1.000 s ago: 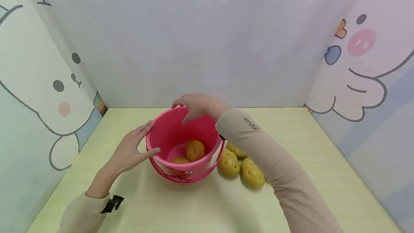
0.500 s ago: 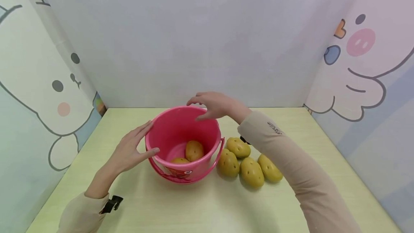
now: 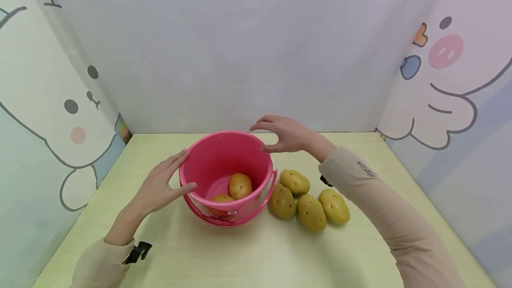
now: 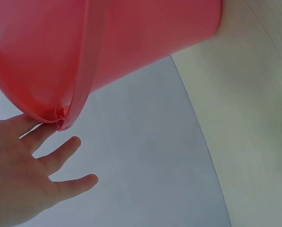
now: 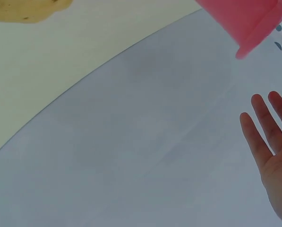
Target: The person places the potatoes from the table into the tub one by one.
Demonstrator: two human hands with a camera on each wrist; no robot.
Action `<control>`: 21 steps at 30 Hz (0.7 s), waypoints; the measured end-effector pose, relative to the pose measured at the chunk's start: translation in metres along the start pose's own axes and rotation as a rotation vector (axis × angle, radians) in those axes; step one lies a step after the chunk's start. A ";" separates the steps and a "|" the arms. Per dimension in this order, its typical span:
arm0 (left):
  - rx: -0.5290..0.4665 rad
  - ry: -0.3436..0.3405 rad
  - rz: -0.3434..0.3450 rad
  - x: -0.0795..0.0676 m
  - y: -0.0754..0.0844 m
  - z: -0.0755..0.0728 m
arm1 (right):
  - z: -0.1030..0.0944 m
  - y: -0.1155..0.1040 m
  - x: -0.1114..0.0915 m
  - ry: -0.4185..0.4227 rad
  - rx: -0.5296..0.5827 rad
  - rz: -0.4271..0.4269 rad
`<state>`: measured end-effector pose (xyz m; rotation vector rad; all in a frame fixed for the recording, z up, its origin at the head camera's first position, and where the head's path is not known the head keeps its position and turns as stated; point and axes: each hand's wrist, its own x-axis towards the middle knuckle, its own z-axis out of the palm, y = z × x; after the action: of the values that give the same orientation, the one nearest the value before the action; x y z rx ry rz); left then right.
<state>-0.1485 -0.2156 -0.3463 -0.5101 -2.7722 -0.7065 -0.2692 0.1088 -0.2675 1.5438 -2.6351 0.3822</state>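
Observation:
A pink bucket (image 3: 224, 146) stands upright on the table, two potatoes (image 3: 241, 186) visible at its bottom. My left hand (image 3: 162, 186) rests on the bucket's left rim, fingers extended and thumb spread over the near edge. The left wrist view has those fingers (image 4: 60, 153) at the rim beside the handle joint; some touch it and others are off it. At the far right of the rim hovers my right hand (image 3: 292, 134), fingers spread and holding nothing. In the right wrist view its fingers (image 5: 268, 125) look straight and apart from the bucket.
Several more potatoes (image 3: 311, 213) lie on the table just right of the bucket. The bucket's handle (image 3: 269, 197) hangs down along its front. A pale wall (image 3: 256, 57) rises behind the table (image 3: 240, 257), with cartoon-printed panels on both sides.
My right hand has moved right, from over the bucket's opening to its far right rim. The potatoes on the table are now more fully uncovered. The left hand has stayed on the rim.

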 end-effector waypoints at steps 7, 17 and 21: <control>-0.004 0.001 -0.007 0.000 0.001 -0.001 | 0.006 0.009 -0.018 0.032 0.005 -0.006; -0.002 0.000 -0.007 0.000 0.001 0.000 | 0.022 0.022 -0.042 0.057 0.013 0.021; -0.004 0.004 -0.004 0.000 0.000 0.000 | 0.029 0.026 -0.050 0.058 0.022 0.047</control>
<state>-0.1485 -0.2156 -0.3469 -0.5040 -2.7697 -0.7136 -0.2649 0.1564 -0.3088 1.4557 -2.6359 0.4539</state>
